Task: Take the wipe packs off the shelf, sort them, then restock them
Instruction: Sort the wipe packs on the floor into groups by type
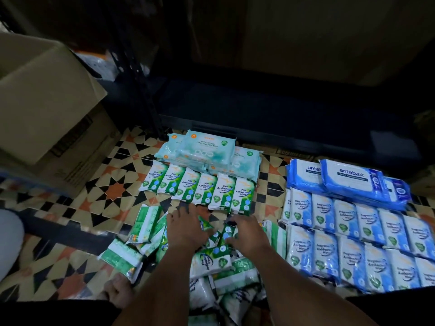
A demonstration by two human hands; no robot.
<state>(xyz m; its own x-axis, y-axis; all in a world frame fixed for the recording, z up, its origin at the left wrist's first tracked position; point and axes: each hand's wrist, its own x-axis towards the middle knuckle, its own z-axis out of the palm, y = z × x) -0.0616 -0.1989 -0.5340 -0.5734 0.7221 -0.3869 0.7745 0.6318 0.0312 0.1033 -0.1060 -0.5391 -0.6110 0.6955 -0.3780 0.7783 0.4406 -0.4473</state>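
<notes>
Pressing flat, fingers spread, gripping nothing: left hand (pixel 186 231), right hand (pixel 249 234) on loose green packs (pixel 211 260), lower centre; sweep risks scattering sorted green row (pixel 197 187).

Both bare forearms reach in from six o'clock, running up toward twelve and converging slightly. The left hand (pixel 186 231) lies palm down, its fingers (pixel 188 209) spread and fairly straight, pointing toward twelve o'clock — the thumb splays out toward three. The right hand (pixel 249 234) sits just beside it at three o'clock, also palm down, its fingers (pixel 235 223) loosely bent and angled toward ten o'clock. Neither hand visibly grips anything — the fingertips nearly meet. A bare foot (pixel 118 290) shows at seven o'clock.
</notes>
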